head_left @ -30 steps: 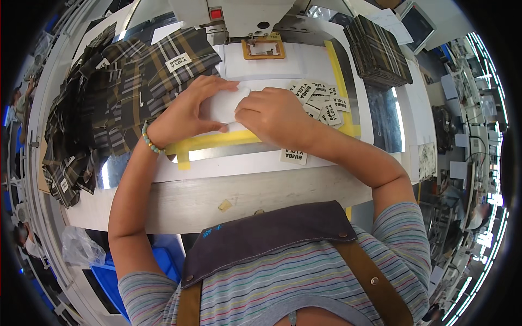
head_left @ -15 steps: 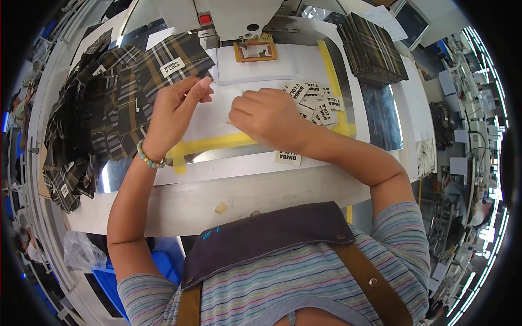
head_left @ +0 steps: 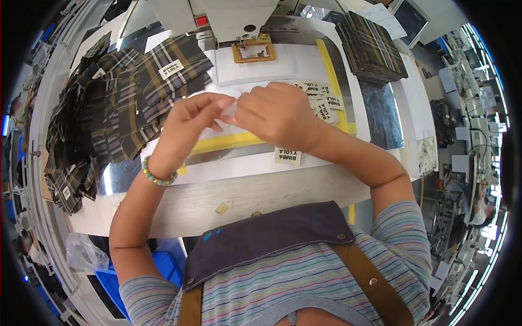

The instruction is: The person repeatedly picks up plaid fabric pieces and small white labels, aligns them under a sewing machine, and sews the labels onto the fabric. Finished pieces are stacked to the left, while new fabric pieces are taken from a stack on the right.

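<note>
My left hand (head_left: 191,124), with a beaded bracelet at the wrist, is closed in a pinch. Its thumb and fingertips meet the curled fingers of my right hand (head_left: 280,117) over the white work surface. A whitish bit shows at the meeting fingertips, too small and covered to name. Several cream fabric labels (head_left: 327,103) with dark print lie in a loose heap just beyond my right hand. One more label (head_left: 288,156) lies under my right wrist. Left of my left hand, a plaid fabric piece (head_left: 179,51) with a cream label on it tops a spread pile of plaid pieces (head_left: 103,117).
A sewing machine head (head_left: 231,19) stands at the back, over an orange-brown clamp frame (head_left: 254,60). Yellow tape (head_left: 333,76) edges the work surface. A neat stack of plaid pieces (head_left: 375,46) sits back right. A blue bin (head_left: 163,266) and clear plastic bag (head_left: 86,252) are below left.
My left hand has moved right and slightly nearer me, so its fingertips now reach my right hand's. My right hand has shifted slightly right and stays closed.
</note>
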Motion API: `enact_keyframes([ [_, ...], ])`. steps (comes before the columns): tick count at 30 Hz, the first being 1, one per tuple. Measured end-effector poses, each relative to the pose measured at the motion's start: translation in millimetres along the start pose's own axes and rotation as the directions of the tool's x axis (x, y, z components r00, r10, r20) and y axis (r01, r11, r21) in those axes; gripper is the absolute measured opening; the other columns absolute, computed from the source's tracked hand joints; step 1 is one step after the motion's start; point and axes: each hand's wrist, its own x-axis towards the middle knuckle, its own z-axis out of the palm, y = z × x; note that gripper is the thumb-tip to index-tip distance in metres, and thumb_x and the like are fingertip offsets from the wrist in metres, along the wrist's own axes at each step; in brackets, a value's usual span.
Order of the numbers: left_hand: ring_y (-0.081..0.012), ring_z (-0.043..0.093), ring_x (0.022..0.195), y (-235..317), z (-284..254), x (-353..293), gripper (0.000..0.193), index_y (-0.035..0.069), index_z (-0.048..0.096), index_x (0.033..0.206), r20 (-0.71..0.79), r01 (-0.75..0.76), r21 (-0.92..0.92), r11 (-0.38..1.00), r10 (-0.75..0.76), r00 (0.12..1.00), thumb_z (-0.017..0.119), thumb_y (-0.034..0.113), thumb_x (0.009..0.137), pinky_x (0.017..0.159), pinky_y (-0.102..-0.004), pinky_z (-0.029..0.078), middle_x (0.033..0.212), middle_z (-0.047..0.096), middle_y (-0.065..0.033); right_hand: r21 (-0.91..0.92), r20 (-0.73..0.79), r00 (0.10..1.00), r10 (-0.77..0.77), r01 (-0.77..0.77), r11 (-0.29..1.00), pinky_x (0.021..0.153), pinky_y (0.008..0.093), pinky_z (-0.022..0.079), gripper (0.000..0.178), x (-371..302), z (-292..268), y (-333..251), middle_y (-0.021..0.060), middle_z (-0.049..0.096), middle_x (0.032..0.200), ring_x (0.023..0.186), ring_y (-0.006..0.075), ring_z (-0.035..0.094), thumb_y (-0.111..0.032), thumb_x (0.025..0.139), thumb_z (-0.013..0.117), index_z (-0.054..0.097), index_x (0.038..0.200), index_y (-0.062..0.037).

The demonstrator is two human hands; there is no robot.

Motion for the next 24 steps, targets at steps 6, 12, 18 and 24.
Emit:
enact_keyframes([
  [6, -0.0064, 0.062, 0.086, 3, 9, 12, 0.042, 0.000, 0.058, 0.147, -0.038, -0.100, 0.163, 0.982, 0.107, 0.993, 0.064, 0.005, 0.106, 0.082, -0.0253, 0.054, 0.098, 0.074, -0.0012, 0.277, 0.152, 0.932, 0.330, -0.360, 0.891, 0.063, 0.0291, 0.053, 0.026, 0, -44, 28, 0.0042, 0.077, 0.098, 0.074, 0.0183, 0.070, -0.028, 0.088, 0.087, 0.075, 0.092, -0.0048],
  [12, -0.0216, 0.057, 0.073, 11, 16, 25, 0.065, 0.006, 0.044, 0.159, 0.127, -0.296, 0.436, 0.850, 0.267, 0.955, 0.065, -0.003, 0.099, 0.083, -0.0352, 0.055, 0.077, 0.060, -0.0125, 0.480, 0.516, 0.681, 0.520, -0.733, 0.482, 0.075, 0.0274, 0.053, 0.026, 7, -52, 63, 0.0042, 0.077, 0.107, 0.090, 0.0113, 0.069, -0.022, 0.095, 0.082, 0.081, 0.115, -0.0058],
  [18, -0.0288, 0.063, 0.078, 12, 24, 34, 0.063, 0.005, 0.047, 0.156, 0.211, -0.307, 0.482, 0.821, 0.232, 0.950, 0.070, 0.001, 0.098, 0.085, -0.0375, 0.056, 0.086, 0.067, -0.0155, 0.396, 0.643, 0.584, 0.496, -0.807, 0.438, 0.069, 0.0260, 0.049, 0.021, 0, -42, 61, 0.0013, 0.076, 0.090, 0.078, 0.0089, 0.065, -0.020, 0.094, 0.080, 0.083, 0.108, -0.0047],
  [24, -0.0313, 0.070, 0.113, 3, 5, 39, 0.048, 0.003, 0.064, 0.141, 0.275, -0.462, 0.718, 0.521, 0.397, 0.876, 0.076, 0.008, 0.096, 0.097, -0.0413, 0.056, 0.125, 0.075, -0.0139, 0.195, 0.620, 0.322, 0.716, -0.947, 0.257, 0.068, 0.0253, 0.051, 0.019, -45, -12, 141, 0.0023, 0.077, 0.091, 0.077, 0.0085, 0.067, -0.020, 0.093, 0.079, 0.083, 0.102, -0.0035],
])
